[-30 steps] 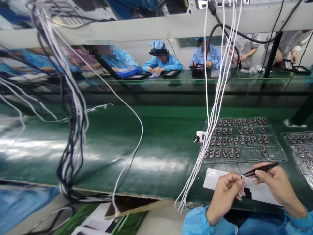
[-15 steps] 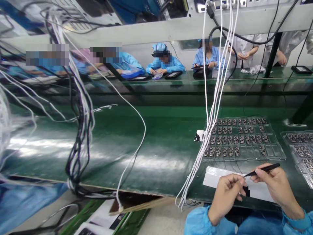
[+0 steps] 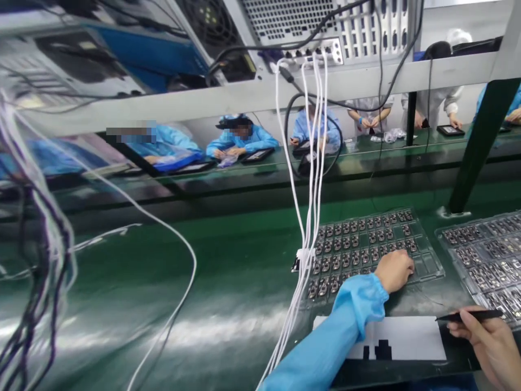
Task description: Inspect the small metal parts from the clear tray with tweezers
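Note:
My left hand [image 3: 395,270] reaches over the clear plastic tray [image 3: 429,267], at its front right part. Its fingers are curled downward and closed; their tips and anything in them are hidden. Rows of small circuit modules [image 3: 345,259] fill much of this tray, with some pockets bare. In my right hand [image 3: 486,339] are black tweezers [image 3: 474,316], held like a pen with the tip pointing left. That tip is over the right end of a white sheet [image 3: 419,339] on the bench. Black cut-out pieces [image 3: 383,350] lie on the sheet, and my left sleeve covers part of it.
A second tray of modules [image 3: 486,263] lies at the right. White cables [image 3: 311,190] hang in front of the first tray's left side, and a dark bundle [image 3: 44,271] hangs far left. A green post [image 3: 480,152] stands behind. Co-workers [image 3: 244,141] sit across the bench.
My left hand has left the white sheet and moved up to the tray. My right hand, still with the tweezers, is lower and further right. The head view has turned and shifted.

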The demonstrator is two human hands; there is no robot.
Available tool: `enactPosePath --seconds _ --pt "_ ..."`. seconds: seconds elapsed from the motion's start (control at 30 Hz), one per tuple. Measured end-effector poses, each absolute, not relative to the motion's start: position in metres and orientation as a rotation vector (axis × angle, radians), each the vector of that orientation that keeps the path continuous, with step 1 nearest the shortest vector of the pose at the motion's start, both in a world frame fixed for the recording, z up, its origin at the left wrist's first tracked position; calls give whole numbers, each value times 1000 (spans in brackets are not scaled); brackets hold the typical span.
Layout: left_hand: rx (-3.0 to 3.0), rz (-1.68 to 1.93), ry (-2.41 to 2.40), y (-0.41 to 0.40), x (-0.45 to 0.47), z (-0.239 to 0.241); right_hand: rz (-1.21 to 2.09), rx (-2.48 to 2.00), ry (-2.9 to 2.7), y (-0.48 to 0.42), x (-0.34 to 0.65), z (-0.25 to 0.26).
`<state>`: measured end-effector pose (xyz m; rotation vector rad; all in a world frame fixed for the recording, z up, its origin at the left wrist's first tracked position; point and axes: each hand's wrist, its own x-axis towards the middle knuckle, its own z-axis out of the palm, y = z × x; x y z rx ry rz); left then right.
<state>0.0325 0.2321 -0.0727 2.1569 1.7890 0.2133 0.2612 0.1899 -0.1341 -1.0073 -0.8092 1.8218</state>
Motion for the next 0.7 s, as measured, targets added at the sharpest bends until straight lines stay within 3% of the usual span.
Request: enactPosePath --seconds 0.33,0.7 --pt "2368 -305 1724 258 54 -68 1845 -964 -771 195 279 -147" --pt "2137 -137 2161 244 42 -72 1863 -902 -703 201 281 -152"
